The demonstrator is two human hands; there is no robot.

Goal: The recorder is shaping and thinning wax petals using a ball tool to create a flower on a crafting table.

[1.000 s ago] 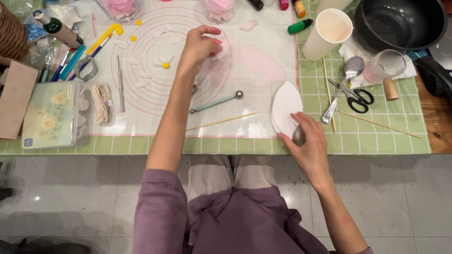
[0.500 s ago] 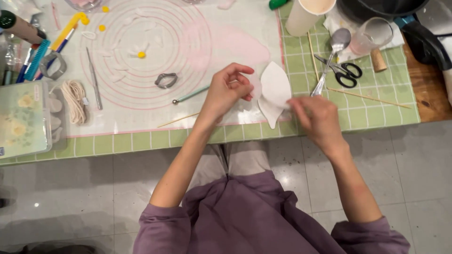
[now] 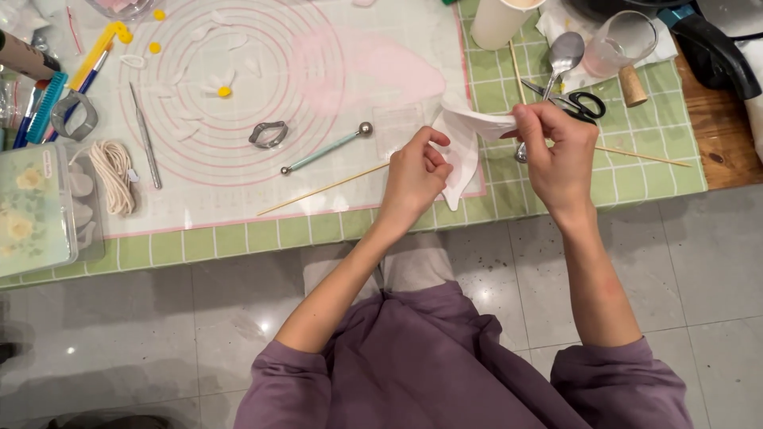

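Pinching the white sheet point(image 3: 465, 147), both hands are now bending it. Left hand point(image 3: 415, 176) fingers and right hand point(image 3: 556, 147) fingers have drawn apart since earlier.

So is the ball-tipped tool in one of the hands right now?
No, the ball-tipped tool lies on the mat; both hands hold the white sheet.

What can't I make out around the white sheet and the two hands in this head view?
- White sheet: its right end is covered by the right hand, and the left hand covers part of its left edge.
- Spoon: the handle's lower end is behind the right hand.
- Scissors: partly behind the right hand.
- White cup: top cut by the frame edge.
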